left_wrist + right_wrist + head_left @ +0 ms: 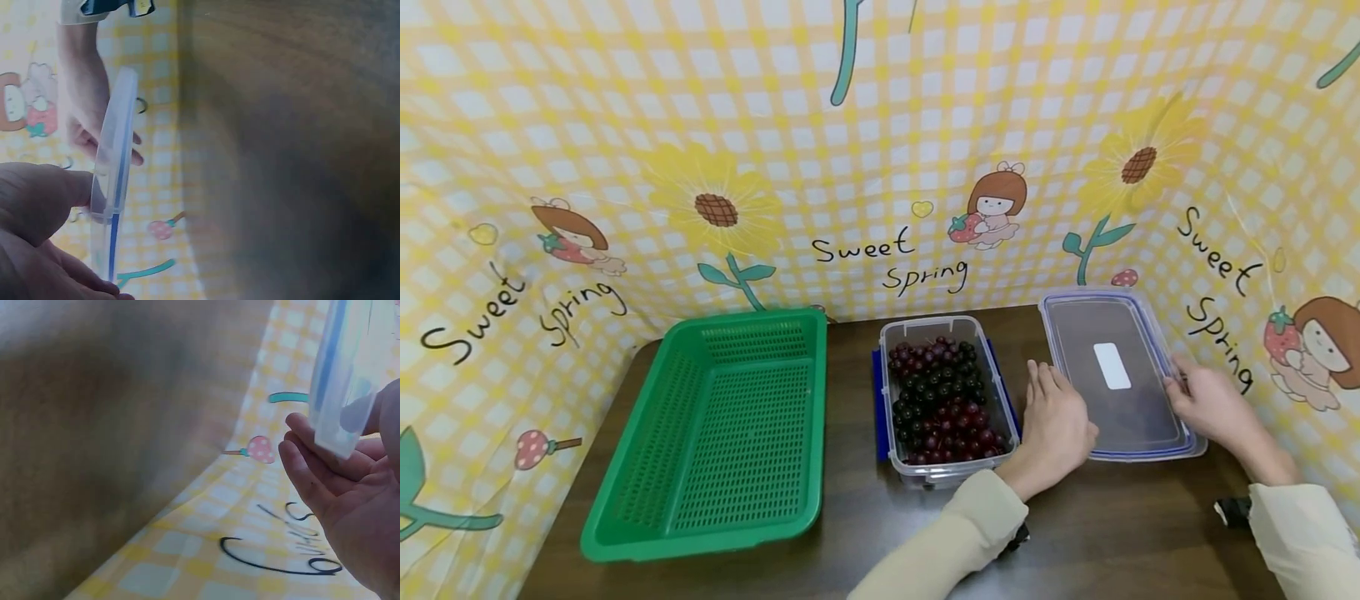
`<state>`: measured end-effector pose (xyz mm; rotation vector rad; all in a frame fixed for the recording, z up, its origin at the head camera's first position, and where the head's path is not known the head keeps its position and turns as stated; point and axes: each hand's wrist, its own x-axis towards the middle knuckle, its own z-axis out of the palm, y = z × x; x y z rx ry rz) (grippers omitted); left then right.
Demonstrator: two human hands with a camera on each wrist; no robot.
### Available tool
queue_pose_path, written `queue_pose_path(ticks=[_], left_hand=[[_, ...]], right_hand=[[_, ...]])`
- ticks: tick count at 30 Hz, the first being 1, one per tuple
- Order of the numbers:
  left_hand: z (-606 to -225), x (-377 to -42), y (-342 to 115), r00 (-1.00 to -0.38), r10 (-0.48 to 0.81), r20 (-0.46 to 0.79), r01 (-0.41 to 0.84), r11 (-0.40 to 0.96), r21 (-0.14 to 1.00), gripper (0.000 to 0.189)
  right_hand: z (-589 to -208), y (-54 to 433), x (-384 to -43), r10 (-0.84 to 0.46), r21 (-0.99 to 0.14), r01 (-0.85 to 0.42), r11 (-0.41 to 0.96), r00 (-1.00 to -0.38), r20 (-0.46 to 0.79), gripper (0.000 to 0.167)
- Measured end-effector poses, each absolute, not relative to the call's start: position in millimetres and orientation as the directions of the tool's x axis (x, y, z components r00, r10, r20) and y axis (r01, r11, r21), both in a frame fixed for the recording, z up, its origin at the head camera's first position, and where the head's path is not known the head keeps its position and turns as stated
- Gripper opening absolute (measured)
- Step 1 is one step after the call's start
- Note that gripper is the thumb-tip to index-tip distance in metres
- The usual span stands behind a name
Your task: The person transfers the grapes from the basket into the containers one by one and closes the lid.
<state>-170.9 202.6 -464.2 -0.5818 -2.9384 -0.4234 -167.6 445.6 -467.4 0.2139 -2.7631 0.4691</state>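
A clear plastic lid (1142,417) with a blue seal round its rim and a white label is at the right in the head view. My left hand (1056,421) grips its left edge; in the left wrist view the thumb (44,194) lies on one face and fingertips lie on the other. On the opposite edge my right hand (1213,408) holds the lid, and the right wrist view has its fingers (312,469) behind it. Left of the lid stands the uncovered clear container (936,471), its blue side latches folded out, with dark red and black grapes (943,392) inside.
A green perforated basket (741,442) stands on the left of the brown wooden table (857,533). Yellow checked cloth (865,167) with printed flowers and lettering rises along the back and both sides of the table.
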Motion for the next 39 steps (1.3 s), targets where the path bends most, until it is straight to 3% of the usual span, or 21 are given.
queue_pose_path(ticks=[4,14,16,22,29,39], left_hand=[[-445,-174,189,-0.907,0.389,0.158,0.418,0.874,0.248,0.093],[-397,-189,148,-0.850,0.503,0.155,0.525,0.834,0.169,0.084],[-389,-194,139,-0.843,0.521,0.136,0.538,0.825,0.175,0.074],[-369,-212,108,-0.815,0.572,0.097,0.575,0.774,0.265,0.025],[-362,-223,75,-0.811,0.583,0.043,0.554,0.744,0.374,0.043],[-373,-233,29,-0.826,0.564,-0.002,0.452,0.663,0.596,0.023]], right_hand=[[-455,440,-169,-0.079,-0.315,-0.187,0.930,-0.942,0.326,0.044],[-425,412,-177,-0.041,-0.401,-0.168,0.900,-0.951,0.306,0.052],[-421,405,-179,-0.026,-0.436,-0.160,0.886,-0.954,0.297,0.055],[-411,385,-187,0.012,-0.529,-0.158,0.834,-0.953,0.304,0.054],[-403,357,-194,-0.028,-0.542,-0.213,0.813,-0.944,0.329,0.050],[-401,326,-199,-0.076,-0.598,-0.266,0.756,-0.943,0.324,0.047]])
